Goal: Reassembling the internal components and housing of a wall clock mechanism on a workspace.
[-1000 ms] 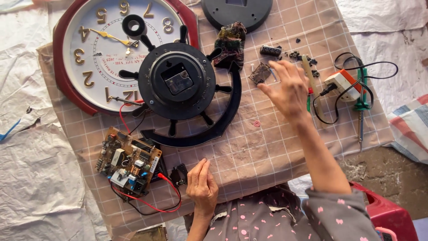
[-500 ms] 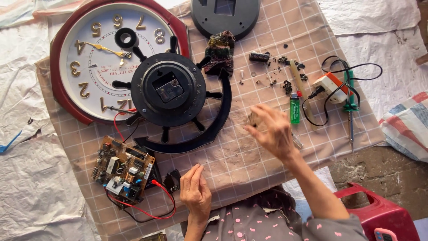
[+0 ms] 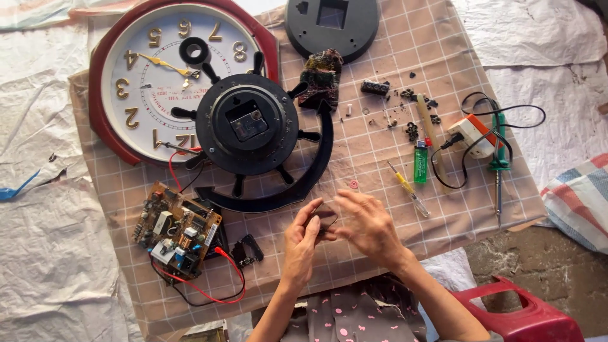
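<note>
Both hands, left hand (image 3: 303,237) and right hand (image 3: 367,225), are pinching a small dark part (image 3: 324,218) between their fingers above the checked worktop (image 3: 380,158).

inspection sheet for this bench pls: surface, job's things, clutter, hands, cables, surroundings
Surface: checked cloth over white sheeting.
Job's things: small dark part, pinched between both hands; too small to identify.
Clutter: wall clock, black ship-wheel clock back, round black cover, circuit board, green lighter, yellow screwdriver, loose screws.
Hands: left hand and right hand both on the part.
Cables: red wires from the board; black cord at the soldering iron.
Surroundings: red stool, striped cloth.
</note>
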